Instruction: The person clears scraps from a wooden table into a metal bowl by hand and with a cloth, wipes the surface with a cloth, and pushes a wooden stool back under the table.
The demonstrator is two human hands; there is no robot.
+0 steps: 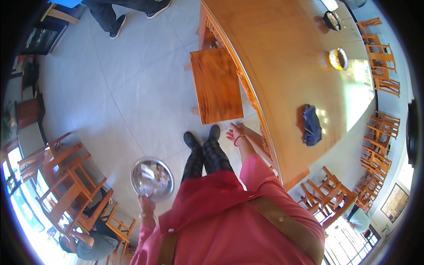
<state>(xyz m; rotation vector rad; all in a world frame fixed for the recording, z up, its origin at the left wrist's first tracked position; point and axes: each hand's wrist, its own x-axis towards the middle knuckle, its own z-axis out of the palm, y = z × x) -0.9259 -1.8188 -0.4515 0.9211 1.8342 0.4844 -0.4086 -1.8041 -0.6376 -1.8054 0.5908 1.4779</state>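
My left hand (146, 206) grips the near rim of a round stainless-steel basin (133, 179), out to my left above the floor. Inside the basin lie pale scraps and what looks like crumpled clear plastic (154, 177); they are too blurred to name surely. My right hand (236, 131), with a red bead bracelet at its wrist, hangs beside the table edge with nothing in it and its fingers loosely apart. Just beyond it stands a wooden stool (217, 86), partly tucked against the long wooden table (265, 49). A dark blue cloth (312, 126) lies crumpled on the tabletop.
A yellow-patterned tub (338, 59) and a black bowl with food (332, 20) stand on the table's far side. A person's legs (106, 16) show at top left. Another person (96, 245) is by wooden chairs (73, 195) at lower left. More chairs (381, 59) line the right wall.
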